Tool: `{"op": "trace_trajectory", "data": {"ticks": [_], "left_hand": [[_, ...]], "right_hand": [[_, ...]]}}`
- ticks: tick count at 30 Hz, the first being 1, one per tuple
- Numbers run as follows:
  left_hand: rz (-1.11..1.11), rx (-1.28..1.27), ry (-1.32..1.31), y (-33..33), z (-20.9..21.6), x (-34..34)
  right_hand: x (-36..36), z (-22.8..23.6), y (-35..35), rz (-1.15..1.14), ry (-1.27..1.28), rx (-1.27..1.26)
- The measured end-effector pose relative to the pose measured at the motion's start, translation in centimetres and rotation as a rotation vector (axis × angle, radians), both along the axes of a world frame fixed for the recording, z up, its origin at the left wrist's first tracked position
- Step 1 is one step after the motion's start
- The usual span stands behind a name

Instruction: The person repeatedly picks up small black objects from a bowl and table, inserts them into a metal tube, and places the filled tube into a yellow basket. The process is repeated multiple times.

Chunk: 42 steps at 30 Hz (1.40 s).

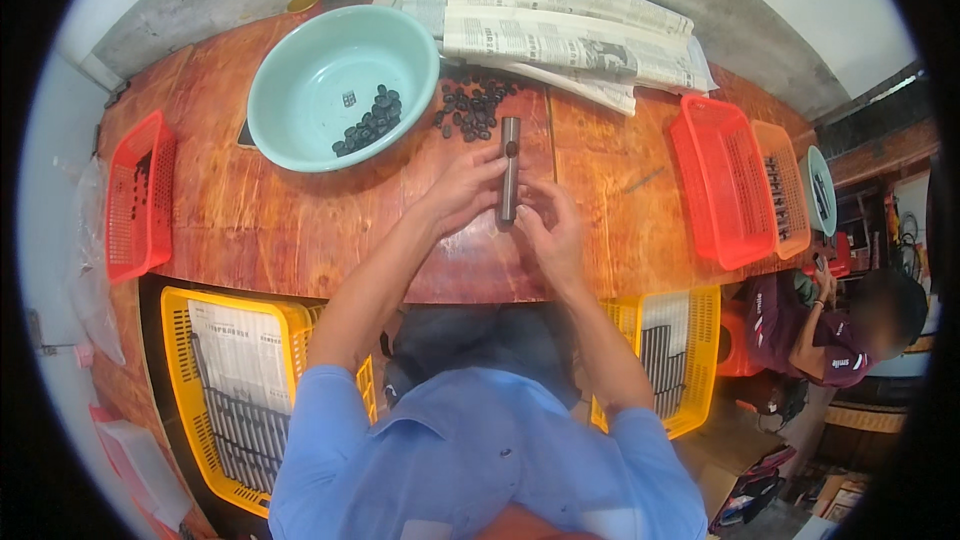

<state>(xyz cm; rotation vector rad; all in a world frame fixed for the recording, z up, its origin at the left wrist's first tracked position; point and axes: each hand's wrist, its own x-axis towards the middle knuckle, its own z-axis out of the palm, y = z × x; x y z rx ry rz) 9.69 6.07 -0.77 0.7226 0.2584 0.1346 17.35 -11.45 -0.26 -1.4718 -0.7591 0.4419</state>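
Observation:
A dark grey metal tube (509, 180) with a round hole in its upper half points away from me above the wooden table. My left hand (466, 190) grips it from the left, fingertips against its side near the middle. At the tube's near end, my right hand (552, 230) has its thumb and fingers closed against the right side; whether a small part is also between them is hidden. Just beyond the tube lies a loose pile of small black oval pieces (474, 108). More such pieces (370, 124) sit in a light green basin (285, 145) to the left.
Newspapers (570, 25) lie along the back wall. Red baskets (712, 180) (140, 240) stand at both table ends, with an orange basket (778, 185) at right. Yellow crates (235, 305) (707, 340) below hold dark rods on newspaper. Another person (810, 340) sits at far right.

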Motion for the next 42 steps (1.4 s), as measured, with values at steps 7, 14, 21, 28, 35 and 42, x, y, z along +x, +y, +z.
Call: {"op": "trace_trajectory", "data": {"ticks": [7, 14, 21, 28, 35, 42], "left_hand": [[-0.083, -0.022, -0.072, 0.5, -1.5, 0.1], [-0.142, -0.011, -0.097, 0.3, -0.2, 0.1], [0.122, -0.187, -0.112, 1.5, -1.6, 1.0], [0.147, -0.222, -0.105, 1.6, -1.6, 1.0], [0.177, -0.223, -0.038, 1.6, -1.6, 0.7], [0.176, -0.220, -0.038, 1.7, -2.0, 0.7]], "right_hand": [[4.9, -1.6, 0.3, -0.125, -0.165, -0.149], [8.5, 0.1, 6.6, -0.051, -0.560, -0.295], [9.4, -2.3, 9.4, -0.006, -0.790, -0.226], [9.9, -3.8, 9.4, -0.035, -0.493, -0.168], [10.5, -3.2, 9.7, -0.098, -0.617, -0.293], [11.5, -3.2, 8.6, -0.116, -0.544, -0.248]]}}
